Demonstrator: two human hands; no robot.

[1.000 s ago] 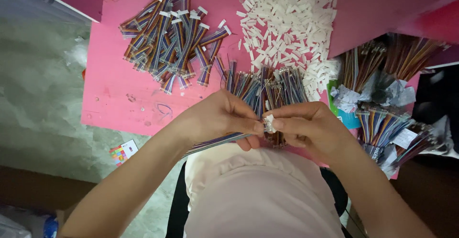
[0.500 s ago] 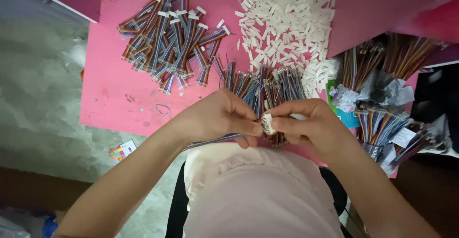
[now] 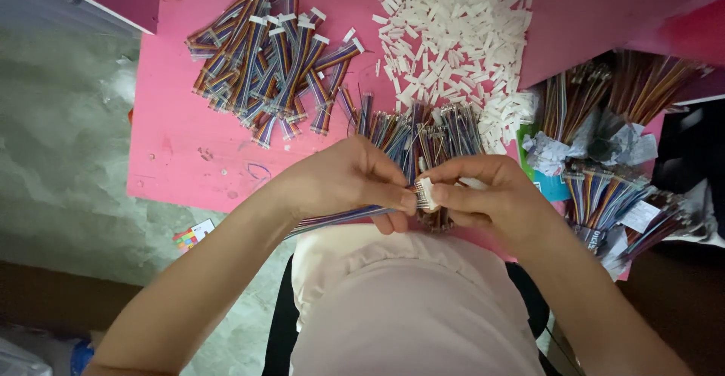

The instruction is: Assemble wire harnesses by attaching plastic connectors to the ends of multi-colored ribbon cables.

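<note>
My left hand pinches the end of a rainbow ribbon cable that trails down-left under the wrist. My right hand grips a small white plastic connector at the cable's tip, between thumb and fingers. Both hands meet just above my lap, at the near edge of a pink table. Right behind the hands lies a loose bundle of bare ribbon cables.
A heap of finished cables with white connectors lies at the table's back left. A pile of loose white connectors sits at the back middle. Bagged cable bundles crowd the right side. A grey floor lies to the left.
The hands have stayed together at the same spot; the fingers shifted slightly around the connector and cable end.
</note>
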